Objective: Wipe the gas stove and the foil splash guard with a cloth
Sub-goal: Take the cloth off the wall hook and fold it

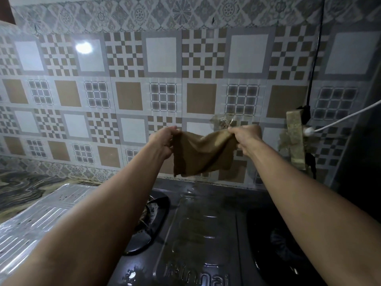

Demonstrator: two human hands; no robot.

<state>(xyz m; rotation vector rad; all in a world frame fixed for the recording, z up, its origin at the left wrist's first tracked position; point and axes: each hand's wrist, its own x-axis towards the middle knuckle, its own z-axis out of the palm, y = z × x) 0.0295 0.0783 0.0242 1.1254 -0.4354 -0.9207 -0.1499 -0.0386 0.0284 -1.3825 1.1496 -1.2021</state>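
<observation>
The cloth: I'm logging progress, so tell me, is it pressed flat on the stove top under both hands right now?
Not pressed flat. The head view shows the cloth held up in the air, stretched between the left hand and right hand, above the stove.

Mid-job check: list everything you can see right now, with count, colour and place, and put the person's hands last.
cloth: one, brown, held stretched in the air in front of the tiled wall, above the stove
gas stove: one, dark grey, bottom centre, wet-looking top
burner wells: two, black, left and right of the stove's middle panel
foil splash guard: one, silver, ribbed, lying left of the stove
countertop: marbled grey, far left
wall tiles: beige, grey and white patterns, behind the stove
black cable: one, hanging at right
white cable: one, right
left hand: fingers gripping the cloth's left corner
right hand: fingers gripping its right corner
</observation>
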